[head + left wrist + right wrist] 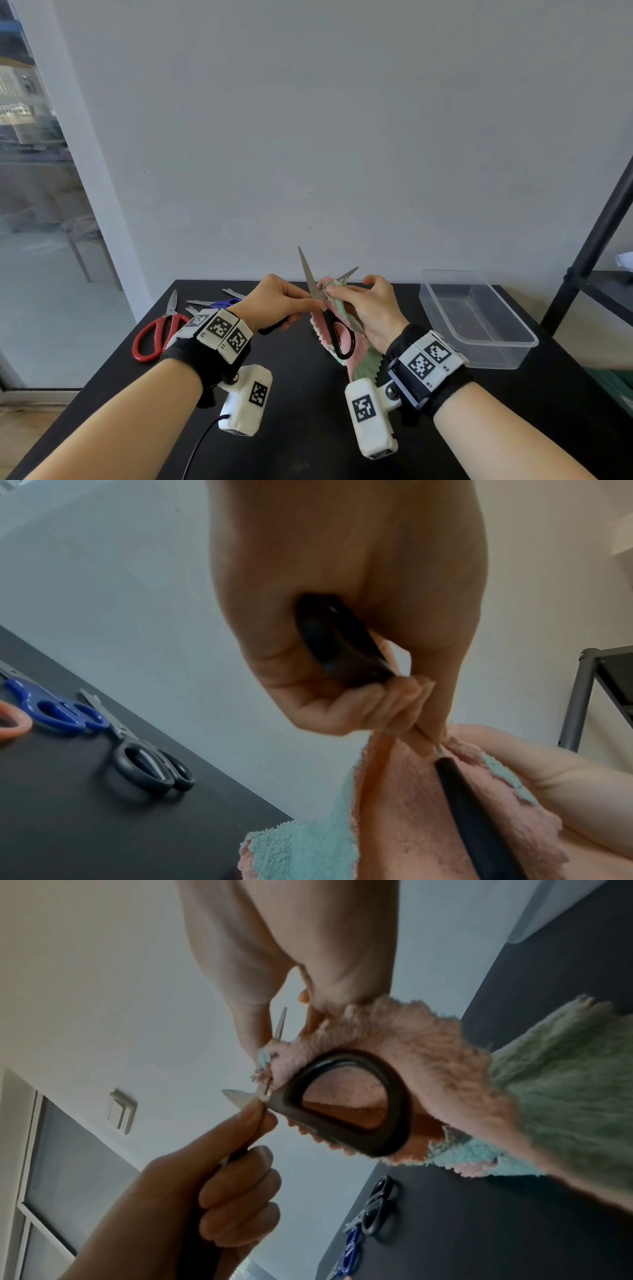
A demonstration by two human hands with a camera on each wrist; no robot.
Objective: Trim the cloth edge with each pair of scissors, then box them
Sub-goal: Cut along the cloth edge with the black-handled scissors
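Large black-handled scissors [313,291] are held up over the black table [308,428] with their blades spread wide, tips pointing up. My left hand [291,305] grips one black handle [339,647]; the other handle loop [349,1104] hangs free in front of the cloth. The fluffy pink and green cloth [337,301] is pinched at its top edge by my right hand [346,291], right at the blades' crotch, and the rest hangs down. In the right wrist view the cloth [421,1047] sits behind the loop.
Red-handled scissors [154,335], blue-handled scissors [224,303] and a small black-handled pair [147,767] lie at the table's left side. A clear plastic box [479,318], with nothing in it, stands at the right. A dark metal shelf frame [589,260] rises beyond it.
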